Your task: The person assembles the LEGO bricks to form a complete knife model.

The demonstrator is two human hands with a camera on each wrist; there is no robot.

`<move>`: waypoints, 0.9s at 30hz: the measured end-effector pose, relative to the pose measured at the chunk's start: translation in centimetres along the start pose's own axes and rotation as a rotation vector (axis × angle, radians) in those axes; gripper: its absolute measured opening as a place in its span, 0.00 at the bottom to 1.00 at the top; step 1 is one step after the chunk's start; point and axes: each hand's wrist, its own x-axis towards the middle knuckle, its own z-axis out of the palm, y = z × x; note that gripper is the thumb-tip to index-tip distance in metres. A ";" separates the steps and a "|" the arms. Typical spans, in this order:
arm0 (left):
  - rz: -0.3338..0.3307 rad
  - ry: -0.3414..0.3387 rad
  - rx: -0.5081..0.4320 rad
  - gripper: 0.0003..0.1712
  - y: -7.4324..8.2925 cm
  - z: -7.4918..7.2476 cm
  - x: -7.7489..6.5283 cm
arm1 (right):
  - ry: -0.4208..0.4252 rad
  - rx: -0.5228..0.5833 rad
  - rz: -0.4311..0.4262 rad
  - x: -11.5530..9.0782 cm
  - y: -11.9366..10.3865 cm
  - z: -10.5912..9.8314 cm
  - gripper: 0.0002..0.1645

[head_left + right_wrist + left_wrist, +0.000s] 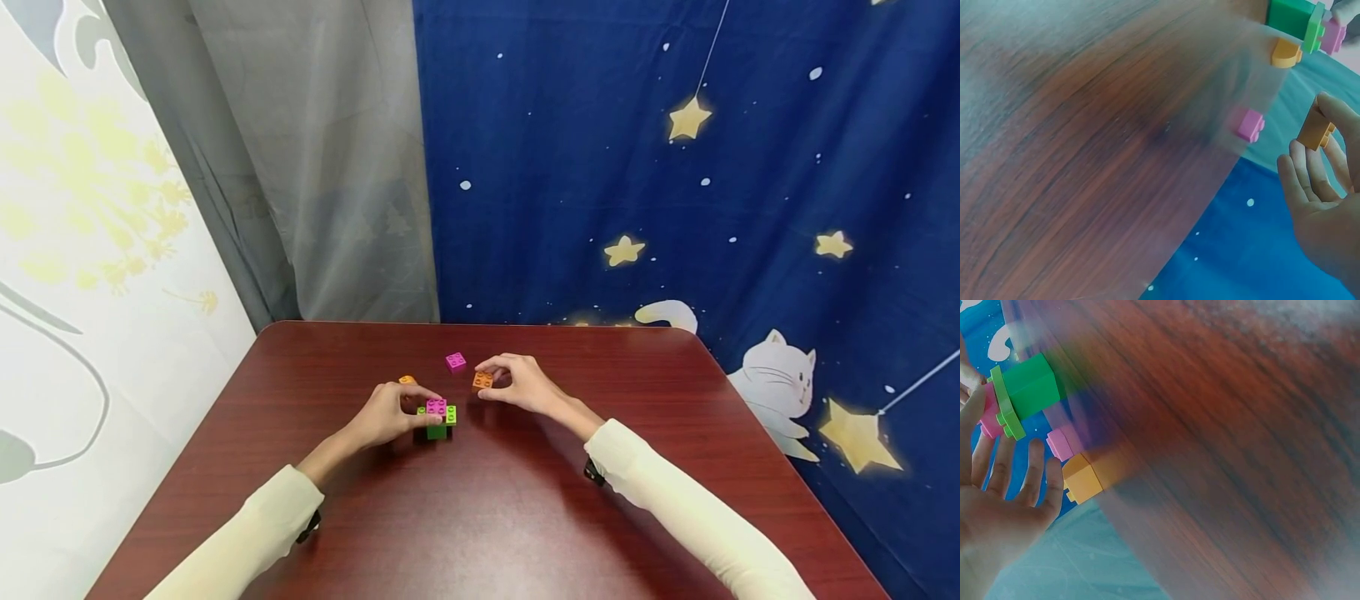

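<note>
My left hand [386,412] pinches the pink brick [437,407] between thumb and fingers. That brick tops a small stack, over a lime-green studded plate [451,415] with a darker green block [1032,384] beneath. To the right, my right hand [525,385] holds an orange brick [1314,128] by its edges between thumb and fingertips, studs facing up in the head view. Behind the left hand is a yellow-orange block [1082,478] with a rounded side, partly hidden by the fingers in the head view. A loose pink brick [455,362] lies farther back, between the hands.
Everything stands on a reddish-brown wooden table [487,517] with rounded back corners. A blue starry curtain [562,167] and a grey curtain [360,167] hang behind its far edge. Pale patterned fabric [112,250] runs along the left side.
</note>
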 end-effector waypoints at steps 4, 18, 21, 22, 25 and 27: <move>0.006 0.004 0.006 0.17 0.1 0.0 0.1 | -0.005 -0.002 -0.008 0.2 -0.6 0.0 0.25; 0.023 0.004 0.018 0.18 -0.1 0.0 0.1 | -0.020 0.020 -0.011 0.4 -2.6 0.6 0.26; 0.021 0.002 0.014 0.18 -0.2 0.1 0.0 | -0.022 0.021 -0.024 0.5 -2.9 0.8 0.25; 0.019 0.002 0.012 0.18 -0.2 0.1 0.0 | -0.022 0.021 -0.028 0.5 -3.0 0.9 0.25; 0.020 0.006 0.012 0.18 -0.2 0.1 0.1 | -0.023 0.013 -0.033 0.8 -3.3 1.3 0.24; 0.023 0.011 0.017 0.18 -0.2 0.2 0.1 | -0.024 0.008 -0.035 0.9 -3.5 1.6 0.24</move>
